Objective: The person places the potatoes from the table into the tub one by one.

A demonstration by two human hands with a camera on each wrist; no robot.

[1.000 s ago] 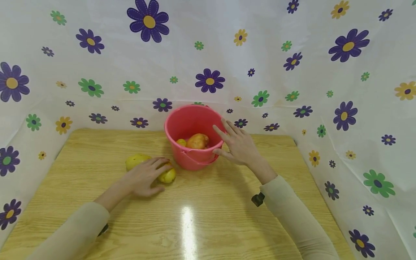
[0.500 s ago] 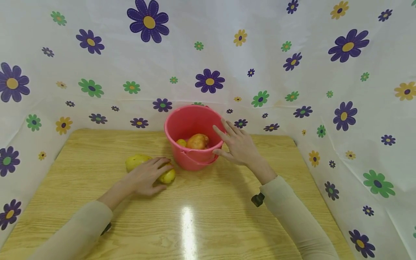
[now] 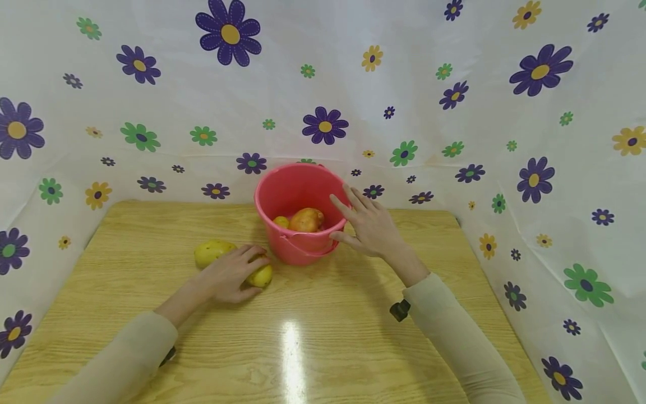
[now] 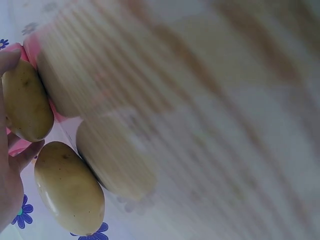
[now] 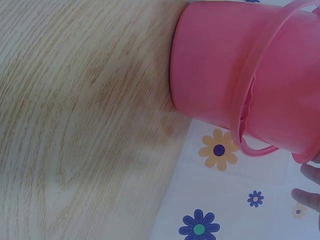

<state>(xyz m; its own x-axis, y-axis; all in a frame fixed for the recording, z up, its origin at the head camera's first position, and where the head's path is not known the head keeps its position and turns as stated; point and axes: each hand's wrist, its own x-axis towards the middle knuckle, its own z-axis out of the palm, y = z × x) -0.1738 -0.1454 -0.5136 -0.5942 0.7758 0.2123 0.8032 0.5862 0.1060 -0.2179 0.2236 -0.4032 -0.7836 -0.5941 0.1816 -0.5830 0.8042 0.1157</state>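
Note:
My left hand grips a yellow potato on the table, just left of the pink bucket. In the left wrist view this potato sits between thumb and fingers. A second potato lies behind and left of that hand; the left wrist view shows it close by the hand. Inside the bucket are an orange-brown, potato-shaped item and a small yellow one, partly hidden by the rim. My right hand rests at the bucket's right rim, its fingers straight and spread.
The wooden table reflects a bright streak of light. A white sheet printed with flowers rises behind and beside it. The bucket's handle hangs down its side.
My left hand has shifted slightly to the right, and its thumb has closed in against the potato. The right hand and the bucket stay where they were.

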